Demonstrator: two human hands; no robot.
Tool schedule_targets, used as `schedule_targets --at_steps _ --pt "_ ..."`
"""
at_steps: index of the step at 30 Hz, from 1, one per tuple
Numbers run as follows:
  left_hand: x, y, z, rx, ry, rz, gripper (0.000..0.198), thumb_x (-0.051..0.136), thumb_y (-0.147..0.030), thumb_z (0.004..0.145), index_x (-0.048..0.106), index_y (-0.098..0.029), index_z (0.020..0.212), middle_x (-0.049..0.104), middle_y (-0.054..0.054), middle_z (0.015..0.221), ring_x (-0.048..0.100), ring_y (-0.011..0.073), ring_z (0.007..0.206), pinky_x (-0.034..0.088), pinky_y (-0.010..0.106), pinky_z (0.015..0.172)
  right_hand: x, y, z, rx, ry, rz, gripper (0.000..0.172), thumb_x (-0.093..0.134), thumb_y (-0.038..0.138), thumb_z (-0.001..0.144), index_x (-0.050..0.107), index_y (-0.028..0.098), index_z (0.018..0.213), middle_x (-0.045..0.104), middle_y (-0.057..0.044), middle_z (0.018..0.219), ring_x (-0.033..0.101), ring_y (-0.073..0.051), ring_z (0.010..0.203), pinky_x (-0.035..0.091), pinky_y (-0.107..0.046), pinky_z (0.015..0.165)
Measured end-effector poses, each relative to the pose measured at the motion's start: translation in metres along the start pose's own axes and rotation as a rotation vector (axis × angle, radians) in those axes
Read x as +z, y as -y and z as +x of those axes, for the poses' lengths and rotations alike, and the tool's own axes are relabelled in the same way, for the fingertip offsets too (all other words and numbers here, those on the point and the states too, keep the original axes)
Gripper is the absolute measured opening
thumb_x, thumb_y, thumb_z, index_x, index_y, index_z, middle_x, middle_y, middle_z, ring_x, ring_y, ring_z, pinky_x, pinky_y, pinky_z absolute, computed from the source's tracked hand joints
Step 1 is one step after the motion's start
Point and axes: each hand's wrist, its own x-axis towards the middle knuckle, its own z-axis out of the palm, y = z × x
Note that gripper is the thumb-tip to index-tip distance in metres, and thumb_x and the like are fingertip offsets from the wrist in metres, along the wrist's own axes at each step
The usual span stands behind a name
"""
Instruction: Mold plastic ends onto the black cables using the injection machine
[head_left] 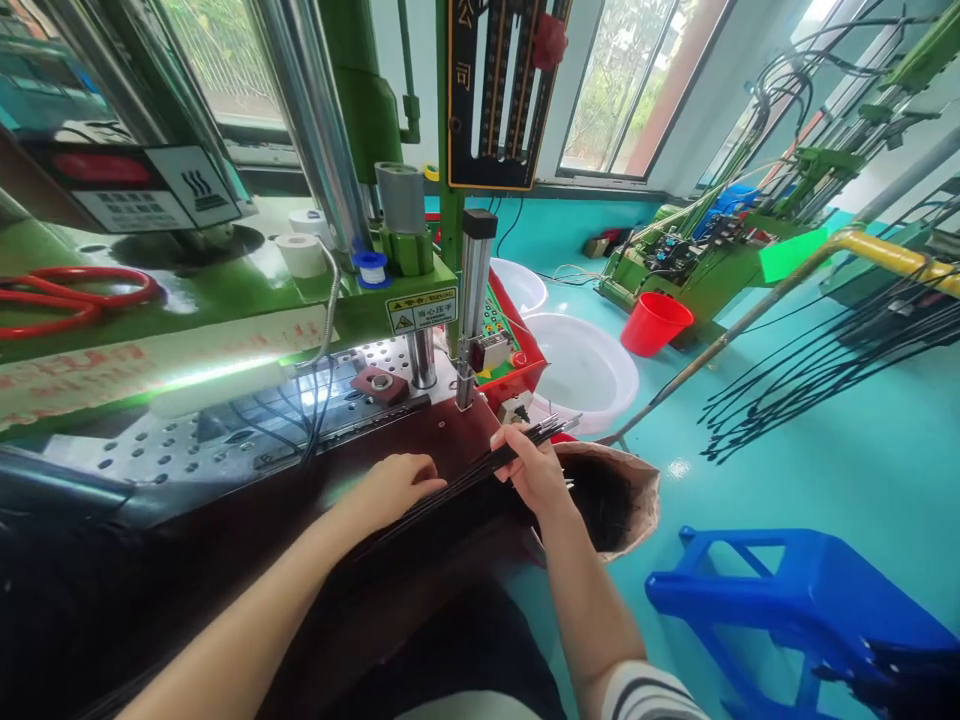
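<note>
A bundle of thin black cables [471, 478] lies slantwise above the dark brown table edge, its tips pointing to the upper right. My right hand [529, 468] is closed around the bundle near those tips. Against the bundle's lower left part rests my left hand [401, 488], fingers curled together with the thumb along the cables; what it grips, if anything, is hidden. Below my right hand stands a paper-lined sack [641, 500] with a dark inside.
A green press machine [360, 330] with metal columns fills the left, red scissors [82, 300] on its ledge. White basins [626, 375], a red bucket [656, 323] and a blue stool [810, 580] stand on the floor. Black cables [817, 380] hang from a yellow pipe [885, 255].
</note>
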Motion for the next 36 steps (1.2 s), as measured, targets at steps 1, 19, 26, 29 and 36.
schedule_targets --at_steps 1,19,26,29,36 --pt "0.000 -0.001 0.004 0.020 0.029 0.032 0.024 0.048 -0.038 0.077 0.063 -0.020 0.072 0.066 0.004 0.078 0.058 0.0201 0.075 0.037 0.028 0.066 -0.001 -0.002 -0.001 0.008 -0.008 0.008 0.022 0.061 0.032 0.074 0.062 0.015 0.061 0.057 0.002 0.061 0.045 -0.005 0.036 0.034 -0.019 0.035" --pt "0.007 -0.040 -0.062 0.068 0.477 -0.829 0.040 0.042 -0.052 0.081 0.045 -0.019 0.102 0.063 0.005 0.079 0.057 0.0132 0.054 0.043 0.025 0.049 0.025 0.032 -0.023 0.050 0.466 -0.136 0.024 0.053 0.033 0.081 0.070 0.017 0.077 0.068 -0.006 0.092 0.058 -0.022 0.099 0.039 -0.038 0.095" --pt "0.047 -0.062 -0.082 0.000 0.274 -1.422 0.040 0.059 -0.054 0.069 0.050 -0.016 0.075 0.051 -0.004 0.050 0.040 0.0050 0.037 0.034 0.018 0.038 0.044 0.017 -0.048 0.413 0.699 -0.252 0.031 0.056 0.033 0.080 0.063 0.020 0.107 0.057 -0.007 0.121 0.054 -0.021 0.109 0.046 -0.032 0.086" --pt "0.069 -0.062 -0.087 -0.104 0.196 -1.500 0.037 0.054 -0.054 0.074 0.046 -0.018 0.076 0.034 -0.011 0.038 0.019 0.0022 0.028 0.016 0.016 0.030 0.041 0.018 -0.032 0.316 0.541 -0.087 0.042 0.055 0.035 0.080 0.053 0.022 0.120 0.061 -0.009 0.116 0.058 -0.021 0.104 0.041 -0.040 0.092" --pt "0.072 -0.060 -0.083 -0.113 0.017 -1.355 0.035 0.047 -0.051 0.079 0.048 -0.016 0.074 0.047 -0.005 0.044 0.038 0.0055 0.031 0.026 0.018 0.034 0.054 0.055 0.002 0.155 0.746 -0.546 0.038 0.044 0.037 0.088 0.054 0.020 0.120 0.064 -0.008 0.109 0.056 -0.019 0.108 0.036 -0.040 0.098"
